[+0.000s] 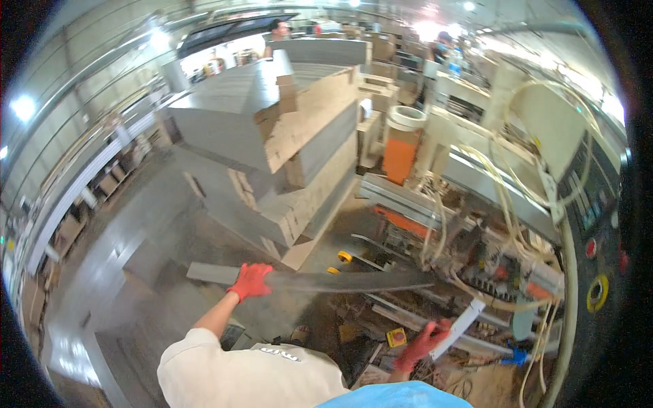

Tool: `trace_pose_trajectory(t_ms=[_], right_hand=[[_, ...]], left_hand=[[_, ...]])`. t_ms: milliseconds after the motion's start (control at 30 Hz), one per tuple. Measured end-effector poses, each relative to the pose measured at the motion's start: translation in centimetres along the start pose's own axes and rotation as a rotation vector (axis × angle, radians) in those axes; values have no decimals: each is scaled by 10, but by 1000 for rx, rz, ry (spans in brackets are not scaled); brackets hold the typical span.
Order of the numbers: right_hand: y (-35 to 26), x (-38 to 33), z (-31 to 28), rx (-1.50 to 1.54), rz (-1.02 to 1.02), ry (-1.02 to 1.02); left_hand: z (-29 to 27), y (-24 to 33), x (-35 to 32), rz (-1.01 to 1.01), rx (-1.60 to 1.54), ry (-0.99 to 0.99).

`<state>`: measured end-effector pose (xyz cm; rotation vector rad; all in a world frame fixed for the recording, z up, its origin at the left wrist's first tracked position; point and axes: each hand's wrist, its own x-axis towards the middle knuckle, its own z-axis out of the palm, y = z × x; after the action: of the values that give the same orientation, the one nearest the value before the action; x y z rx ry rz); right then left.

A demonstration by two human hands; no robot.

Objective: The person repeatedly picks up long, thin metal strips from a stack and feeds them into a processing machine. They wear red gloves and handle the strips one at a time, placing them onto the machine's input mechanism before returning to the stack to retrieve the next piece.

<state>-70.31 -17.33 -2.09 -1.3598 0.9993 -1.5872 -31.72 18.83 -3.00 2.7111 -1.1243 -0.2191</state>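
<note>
Left hand (250, 281) grips long grey panel (326, 280); right hand (423, 343) clasps white strip (458, 328).

Motion-blurred long panel (340, 281) beyond left grip (250, 280)

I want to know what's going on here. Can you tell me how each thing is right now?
Left hand: gloved, gripping the long grey board.
Long grey board: held level, blurred.
Right hand: gloved, holding a white strip.
Stacked panels: piled unevenly.
</note>
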Motion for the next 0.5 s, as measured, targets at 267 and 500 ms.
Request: trace_pose_trajectory(t_ms=[267,500], right_hand=[[-55,-220,133,409,1269,-870],[-83,-334,222,356,1101,-1338]], left_hand=[[-9,10,-242,-315,53,191],[76,11,-480,-964,-124,361]])
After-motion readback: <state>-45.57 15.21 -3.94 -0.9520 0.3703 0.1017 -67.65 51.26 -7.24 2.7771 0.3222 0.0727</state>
